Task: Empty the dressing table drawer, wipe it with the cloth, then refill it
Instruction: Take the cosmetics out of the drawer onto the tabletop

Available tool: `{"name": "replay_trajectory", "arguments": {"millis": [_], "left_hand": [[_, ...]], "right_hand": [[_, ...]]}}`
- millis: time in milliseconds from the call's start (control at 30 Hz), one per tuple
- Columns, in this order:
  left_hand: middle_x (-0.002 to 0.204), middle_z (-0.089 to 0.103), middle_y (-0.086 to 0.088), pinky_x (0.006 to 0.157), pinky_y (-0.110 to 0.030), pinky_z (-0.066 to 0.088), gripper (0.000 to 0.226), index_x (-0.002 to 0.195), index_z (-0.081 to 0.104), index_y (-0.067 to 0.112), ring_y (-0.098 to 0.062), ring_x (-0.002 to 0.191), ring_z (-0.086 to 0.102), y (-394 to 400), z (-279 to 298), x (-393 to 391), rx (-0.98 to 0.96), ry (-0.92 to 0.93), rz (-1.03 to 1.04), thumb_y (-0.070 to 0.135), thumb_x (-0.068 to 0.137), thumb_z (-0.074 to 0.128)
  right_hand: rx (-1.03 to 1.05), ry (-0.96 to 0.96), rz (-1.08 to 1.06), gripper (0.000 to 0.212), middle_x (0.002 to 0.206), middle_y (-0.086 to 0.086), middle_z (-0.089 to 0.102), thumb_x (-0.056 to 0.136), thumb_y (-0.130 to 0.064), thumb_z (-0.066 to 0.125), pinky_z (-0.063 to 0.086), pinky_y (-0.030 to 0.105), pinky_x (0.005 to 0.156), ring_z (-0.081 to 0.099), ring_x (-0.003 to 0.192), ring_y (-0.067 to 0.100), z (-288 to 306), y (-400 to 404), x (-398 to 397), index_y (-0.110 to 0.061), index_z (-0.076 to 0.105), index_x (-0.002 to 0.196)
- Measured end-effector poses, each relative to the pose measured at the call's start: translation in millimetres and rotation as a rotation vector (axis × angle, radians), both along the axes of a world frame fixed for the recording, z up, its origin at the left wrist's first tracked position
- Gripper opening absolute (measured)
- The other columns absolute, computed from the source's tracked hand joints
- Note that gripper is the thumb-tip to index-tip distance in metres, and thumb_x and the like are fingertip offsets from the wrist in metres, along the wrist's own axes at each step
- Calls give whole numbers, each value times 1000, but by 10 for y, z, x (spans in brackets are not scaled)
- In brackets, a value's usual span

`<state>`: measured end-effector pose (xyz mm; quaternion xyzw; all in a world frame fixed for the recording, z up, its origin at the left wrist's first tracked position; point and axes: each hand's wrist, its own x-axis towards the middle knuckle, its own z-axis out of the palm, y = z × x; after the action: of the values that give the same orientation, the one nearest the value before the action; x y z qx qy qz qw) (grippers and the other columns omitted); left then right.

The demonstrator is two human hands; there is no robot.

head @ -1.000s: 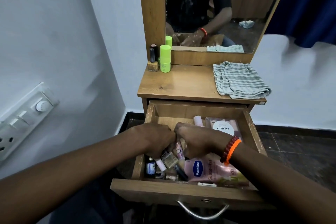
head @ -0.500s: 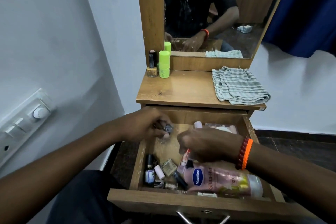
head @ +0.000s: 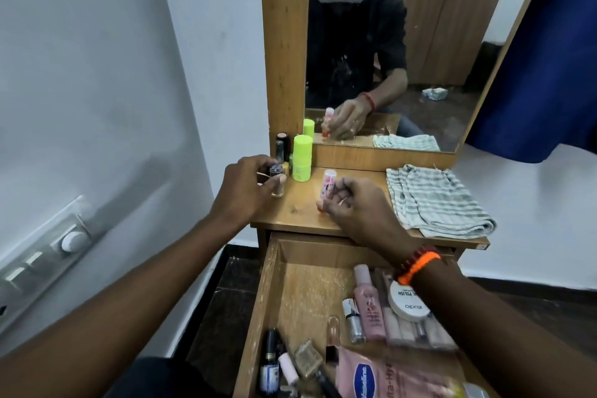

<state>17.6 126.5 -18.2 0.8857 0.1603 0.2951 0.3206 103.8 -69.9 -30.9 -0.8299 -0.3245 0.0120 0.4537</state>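
Drawer (head: 292,297) open, long axis toward viewer

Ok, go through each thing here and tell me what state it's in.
Drawer: pulled open, partly emptied.
Striped cloth: folded on the tabletop, untouched.
Green tube: upright, capped.
Left hand: grips a small bottle on the tabletop.
Right hand: holds a pink tube.

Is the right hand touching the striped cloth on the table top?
Apart. The head view shows bare wood of the table top between the right hand, which holds a pink tube, and the striped cloth.
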Motion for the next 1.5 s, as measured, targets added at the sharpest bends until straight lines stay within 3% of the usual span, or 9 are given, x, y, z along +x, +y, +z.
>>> {"name": "replay_trajectory", "arguments": {"millis": [100, 300, 533, 800, 967, 1133, 1300, 1400, 1500], "left_hand": [[108, 77, -4, 87, -32, 59, 35, 118, 73, 14, -17, 94, 73, 8, -96, 74, -66, -16, 52, 21, 85, 81], [91, 68, 4, 58, 4, 42, 54, 126, 65, 14, 7, 71, 61, 17, -190, 182, -177, -12, 77, 8, 76, 87], [104, 74, -8, 64, 0, 42, 59, 131, 62, 7, -2, 75, 64, 72, -248, 292, -151, -19, 119, 7, 77, 86], [108, 74, -10, 81, -23, 56, 59, 130, 62, 3, -16, 89, 70, 64, -246, 284, -130, -7, 146, 9, 77, 87], [106, 70, -5, 79, -35, 61, 49, 122, 64, 13, -19, 89, 68, -104, -187, -73, -62, 27, 160, 18, 78, 86], [74, 71, 9, 58, -13, 45, 14, 83, 72, 23, 2, 64, 65, -526, -89, -789, 2, 370, -120, 29, 80, 84], [136, 52, -4, 97, -39, 50, 28, 107, 74, 23, -21, 117, 52, -822, -231, -1163, 409, 746, -268, 33, 82, 77], [156, 17, -6, 112, -47, 31, 37, 107, 67, 16, -31, 136, 23, -912, -321, -1210, 644, 860, -252, 44, 84, 73], [160, 10, -10, 117, -53, 24, 36, 104, 67, 15, -33, 144, 15, -966, -376, -1234, 700, 911, -231, 46, 87, 71]], "right_hand": [[42, 14, -67, 18, 72, 2, 73, 85, -22, 82, 59, 36, 67, 66, 64, 10, -79, 318, 135, -10, 70, 78], [61, -18, -178, 24, 74, 1, 72, 79, -22, 85, 63, 43, 67, 72, 74, 17, -252, 773, 348, -14, 65, 69], [76, -84, -284, 23, 90, 2, 75, 79, -29, 88, 65, 37, 66, 73, 87, 13, -297, 906, 300, -15, 70, 82], [52, -80, -268, 26, 92, 4, 75, 77, -28, 89, 64, 35, 67, 71, 89, 15, -252, 845, 271, -10, 72, 86], [19, -47, -216, 33, 80, -1, 67, 73, -36, 90, 48, 25, 58, 64, 75, 14, -156, 569, 133, -17, 66, 83], [-50, -3, -7, 13, 63, 3, 71, 80, -22, 82, 51, 25, 56, 64, 55, 10, -104, -101, -493, -15, 72, 77], [-603, 320, 269, 16, 87, -1, 74, 80, -18, 84, 63, 39, 76, 72, 81, 13, -360, -475, -959, -18, 72, 90], [-767, 295, 250, 36, 100, 5, 70, 79, -30, 86, 59, 33, 64, 69, 83, 19, -436, -535, -1157, -13, 62, 100], [-880, 276, 231, 46, 107, 8, 68, 74, -43, 86, 49, 27, 56, 66, 80, 20, -435, -555, -1272, -19, 52, 93]]}}
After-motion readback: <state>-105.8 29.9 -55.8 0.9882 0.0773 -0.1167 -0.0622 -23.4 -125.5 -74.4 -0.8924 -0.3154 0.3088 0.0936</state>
